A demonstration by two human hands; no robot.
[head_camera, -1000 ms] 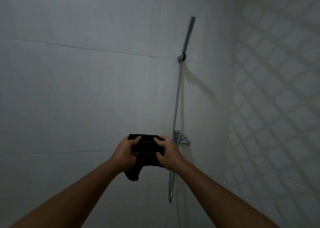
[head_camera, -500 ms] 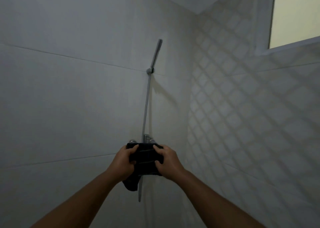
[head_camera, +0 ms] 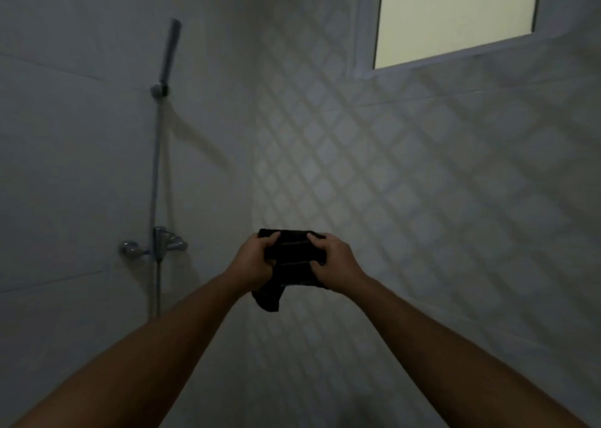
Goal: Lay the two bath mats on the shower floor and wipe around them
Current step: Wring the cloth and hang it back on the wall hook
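Observation:
A dark cloth (head_camera: 292, 258), folded into a small bundle, is held up in front of me at arm's length. My left hand (head_camera: 252, 262) grips its left side and my right hand (head_camera: 336, 262) grips its right side, fingers curled over the top edge. A loose corner of the cloth hangs down below my left hand. No bath mat and no shower floor are in view.
A shower head (head_camera: 170, 50) on a rail and a chrome mixer tap (head_camera: 159, 245) are fixed to the plain tiled wall on the left. The diamond-patterned wall (head_camera: 422, 200) stands ahead, with a lit window (head_camera: 455, 14) at the top right.
My view has swung to the right, so the shower rail has shifted left and the window has come in. Both hands keep the same grip on the cloth.

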